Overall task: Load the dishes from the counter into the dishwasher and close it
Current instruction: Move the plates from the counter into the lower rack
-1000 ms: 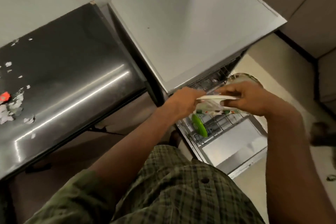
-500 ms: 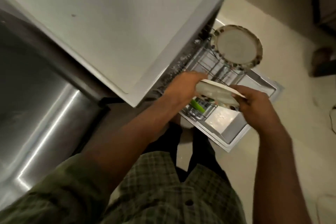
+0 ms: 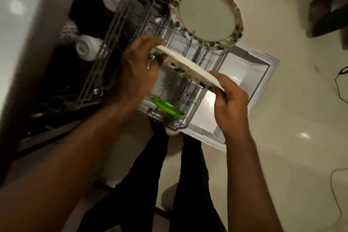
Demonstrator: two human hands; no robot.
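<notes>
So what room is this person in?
Most likely a home kitchen: an open dishwasher with a wire rack pulled out, a patterned plate standing in it, and white cups on the upper rack.

I am holding a smooth, matt cream plate [image 3: 185, 64] over the grey wire rack [image 3: 195, 103], where a glossy green plastic plate [image 3: 166, 108] is shining; the pale floor [image 3: 282, 118] is gleaming, polished and reflective.

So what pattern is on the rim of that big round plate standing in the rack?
Dark mottled spots around a cream rim, plain pale centre; head view.
</notes>
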